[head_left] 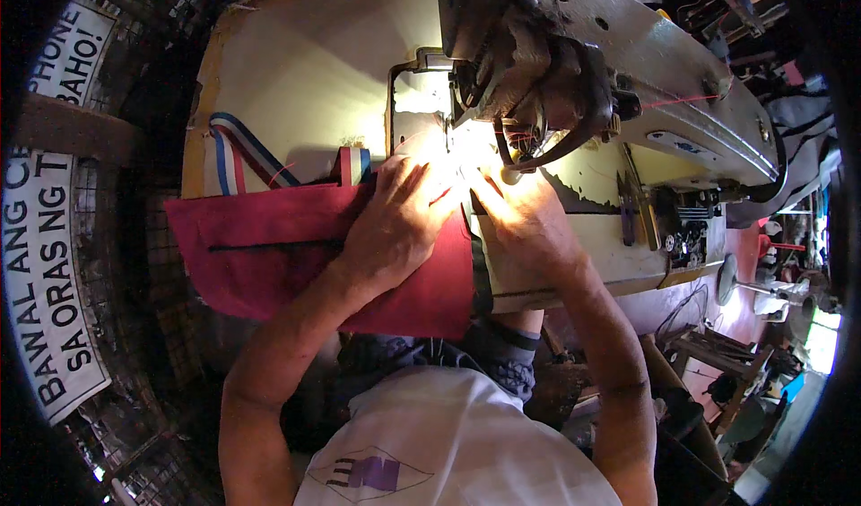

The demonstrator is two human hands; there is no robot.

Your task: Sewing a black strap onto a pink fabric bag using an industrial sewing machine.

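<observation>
My left hand [399,214], its fingers bent and closed on the red fabric [251,264], is just left of the needle area of a sewing machine [529,84]. The fabric has a long dark slit or strip across it and hangs over the front edge. My right hand [525,223] lies at the right of the needle, its fingers stretched out; their tips are washed out by the lamp glare. Striped red, white and blue ribbon [229,147] loops out behind the fabric. What exactly lies under the needle is lost in the glare.
The worn machine table [296,48] extends behind. Scissors or snips [628,205] and a black mechanism [686,237] lie at the right. Printed signs [36,282] on wire mesh stand at the left. Cluttered wooden furniture [726,371] is at the lower right.
</observation>
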